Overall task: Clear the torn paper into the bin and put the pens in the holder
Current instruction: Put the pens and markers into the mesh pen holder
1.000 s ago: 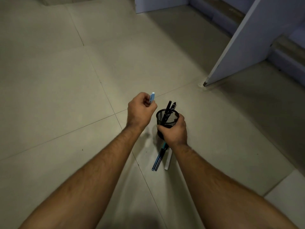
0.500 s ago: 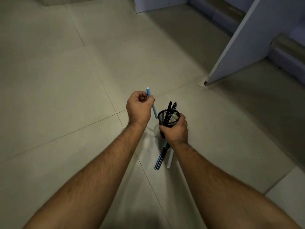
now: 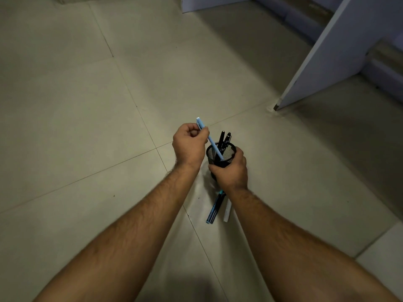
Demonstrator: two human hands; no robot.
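My left hand (image 3: 189,144) pinches a light blue pen (image 3: 212,141) that slants down to the right, its lower tip inside the mouth of a black mesh pen holder (image 3: 229,151). My right hand (image 3: 231,171) is wrapped around the holder's lower body. Two black pens (image 3: 225,138) stand in the holder and stick out over its far rim. On the tiled floor just below my right wrist lie dark blue pens (image 3: 214,209) side by side and a white pen (image 3: 227,211). No torn paper or bin is in sight.
A pale blue-grey furniture panel (image 3: 327,62) stands on the floor at the upper right, its foot close to a tile joint. Another pale panel (image 3: 209,3) shows at the top edge. A lighter tile (image 3: 383,247) begins at the lower right.
My left hand turned the blue pen from upright to slanting and lowered its tip into the holder. My right hand stayed on the holder.
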